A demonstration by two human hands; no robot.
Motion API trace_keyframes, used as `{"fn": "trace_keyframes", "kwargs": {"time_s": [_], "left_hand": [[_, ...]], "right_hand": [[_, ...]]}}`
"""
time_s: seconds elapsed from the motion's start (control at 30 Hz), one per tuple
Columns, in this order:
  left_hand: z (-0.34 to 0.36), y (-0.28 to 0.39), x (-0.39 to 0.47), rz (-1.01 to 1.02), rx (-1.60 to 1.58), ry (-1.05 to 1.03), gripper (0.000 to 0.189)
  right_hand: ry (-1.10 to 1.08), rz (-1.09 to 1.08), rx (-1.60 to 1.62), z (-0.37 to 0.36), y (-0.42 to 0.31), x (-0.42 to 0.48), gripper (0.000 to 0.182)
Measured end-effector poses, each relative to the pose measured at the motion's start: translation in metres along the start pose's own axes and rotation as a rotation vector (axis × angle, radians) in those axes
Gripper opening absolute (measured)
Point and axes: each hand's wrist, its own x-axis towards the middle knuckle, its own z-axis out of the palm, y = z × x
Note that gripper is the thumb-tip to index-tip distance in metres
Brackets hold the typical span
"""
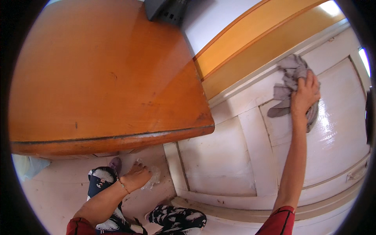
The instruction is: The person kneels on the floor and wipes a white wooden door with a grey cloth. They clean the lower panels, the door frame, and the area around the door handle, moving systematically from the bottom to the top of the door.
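My right hand grips a crumpled grey cloth and presses it against the white panelled door. Below and right of the cloth, the door panel has a shiny, wet-looking patch. My left hand hangs low over my legs, with its fingers partly curled. Crumpled clear plastic shows around its fingers; whether the hand holds it or it lies on the floor behind, I cannot tell.
A brown wooden table with a worn edge juts in on the left. A dark grey object stands at its far corner. Yellow boards line the wall beside the door. A metal door handle is at right. A pale bag rests at lower left.
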Motion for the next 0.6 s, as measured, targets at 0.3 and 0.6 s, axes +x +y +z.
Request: {"fn": "trace_keyframes", "kwargs": {"time_s": [0.3, 0.6], "left_hand": [[-0.023, 0.010, 0.001, 0.011, -0.084, -0.100, 0.012], [-0.024, 0.013, -0.002, 0.054, -0.132, -0.114, 0.015]], "right_hand": [[-0.011, -0.085, 0.119, 0.012, -0.106, -0.109, 0.003], [0.009, -0.162, 0.192, -0.006, -0.106, -0.097, 0.004]]}}
